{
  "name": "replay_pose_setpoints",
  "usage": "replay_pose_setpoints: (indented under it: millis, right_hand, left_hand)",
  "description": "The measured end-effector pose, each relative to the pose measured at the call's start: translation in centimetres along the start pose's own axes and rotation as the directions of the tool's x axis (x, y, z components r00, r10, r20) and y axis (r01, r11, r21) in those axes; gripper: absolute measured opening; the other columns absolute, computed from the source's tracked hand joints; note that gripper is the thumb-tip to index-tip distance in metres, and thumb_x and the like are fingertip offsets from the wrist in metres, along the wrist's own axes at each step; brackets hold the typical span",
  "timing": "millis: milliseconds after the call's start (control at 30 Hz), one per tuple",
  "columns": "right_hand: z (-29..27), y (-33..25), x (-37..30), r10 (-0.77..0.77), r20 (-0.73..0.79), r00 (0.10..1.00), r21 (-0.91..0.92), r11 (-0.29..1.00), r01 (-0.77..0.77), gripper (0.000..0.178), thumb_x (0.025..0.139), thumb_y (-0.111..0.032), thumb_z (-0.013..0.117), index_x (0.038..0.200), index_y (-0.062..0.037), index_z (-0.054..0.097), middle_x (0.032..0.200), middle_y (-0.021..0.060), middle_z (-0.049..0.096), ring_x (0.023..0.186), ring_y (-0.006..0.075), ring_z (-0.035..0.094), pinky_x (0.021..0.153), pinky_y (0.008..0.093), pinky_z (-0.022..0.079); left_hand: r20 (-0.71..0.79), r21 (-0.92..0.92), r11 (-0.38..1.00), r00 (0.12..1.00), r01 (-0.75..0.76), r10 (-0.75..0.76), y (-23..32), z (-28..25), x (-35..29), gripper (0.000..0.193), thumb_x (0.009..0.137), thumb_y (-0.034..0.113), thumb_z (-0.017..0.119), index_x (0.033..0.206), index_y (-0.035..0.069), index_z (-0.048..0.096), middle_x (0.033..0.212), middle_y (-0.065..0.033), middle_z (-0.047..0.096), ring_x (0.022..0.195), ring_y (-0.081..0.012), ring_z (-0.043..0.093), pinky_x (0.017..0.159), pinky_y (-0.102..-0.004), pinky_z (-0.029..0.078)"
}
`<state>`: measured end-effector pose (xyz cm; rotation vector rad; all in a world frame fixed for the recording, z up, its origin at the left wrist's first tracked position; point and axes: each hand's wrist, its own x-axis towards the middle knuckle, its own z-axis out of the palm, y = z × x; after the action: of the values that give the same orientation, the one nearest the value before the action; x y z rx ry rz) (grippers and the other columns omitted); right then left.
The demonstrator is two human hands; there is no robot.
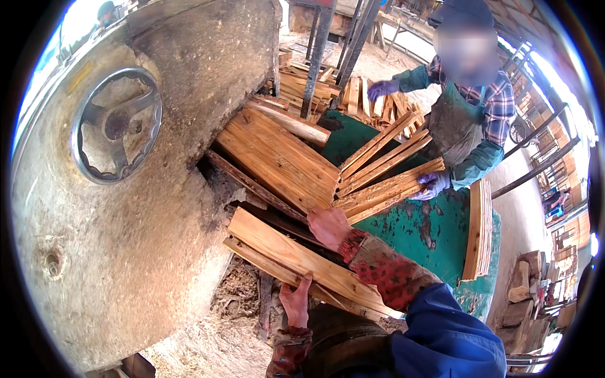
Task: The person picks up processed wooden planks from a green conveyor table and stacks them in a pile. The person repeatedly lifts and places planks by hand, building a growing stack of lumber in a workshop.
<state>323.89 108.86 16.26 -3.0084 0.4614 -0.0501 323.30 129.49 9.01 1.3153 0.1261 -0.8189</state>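
My left hand (296,305) is closed on the near edge of two pale wooden boards (301,255), one overlapping the other, close to my body. The thumb lies over the upper face; the other fingers are mostly hidden. My right hand (329,228) reaches across those boards, its fingers curled against the near corner of a wide stack of brown wooden planks (277,160). That stack slants out from beside the machine. Several narrow wood strips (394,192) fan out from its far end, where a co-worker's gloved hand (432,184) grips them.
A large worn machine body (189,82) with a metal handwheel (116,125) stands at the left. A green table (409,236) carries a stack of boards (477,233) along its right side. Metal posts (315,63) and wood piles (372,101) stand behind. Sawdust (201,343) lies below.
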Motion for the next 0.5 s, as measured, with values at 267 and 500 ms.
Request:
replay_pose_setpoints:
  millis: [267, 500]
  right_hand:
    - [0.1, 0.8, -2.0, 0.064, 0.063, 0.996, 0.016, 0.998, -0.065, 0.02, 0.089, -0.027, 0.055, 0.083, -0.0085, 0.061, 0.083, 0.0101, 0.062, 0.083, 0.0302, 0.064, 0.068, 0.0441, 0.049]
    - [-1.6, 0.3, -2.9, 0.07, 0.106, 0.992, -0.063, 0.996, -0.063, 0.027, 0.088, -0.03, 0.06, 0.084, -0.0039, 0.063, 0.083, 0.0136, 0.064, 0.076, 0.0336, 0.065, 0.064, 0.0455, 0.051]
  left_hand:
    - [-0.017, 0.072, 0.997, 1.0, 0.004, -0.003, 1.1, -0.2, -0.9, 0.048, 0.076, 0.022, 0.083, 0.11, -0.004, 0.062, 0.104, -0.0068, 0.067, 0.091, -0.0134, 0.059, 0.084, -0.0287, 0.048]
    - [0.039, 0.006, 1.0, 0.999, -0.02, 0.02, 1.0, 0.0, -0.9, 0.052, 0.077, 0.029, 0.082, 0.112, -0.004, 0.063, 0.105, -0.0069, 0.066, 0.094, -0.0145, 0.059, 0.085, -0.0293, 0.047]
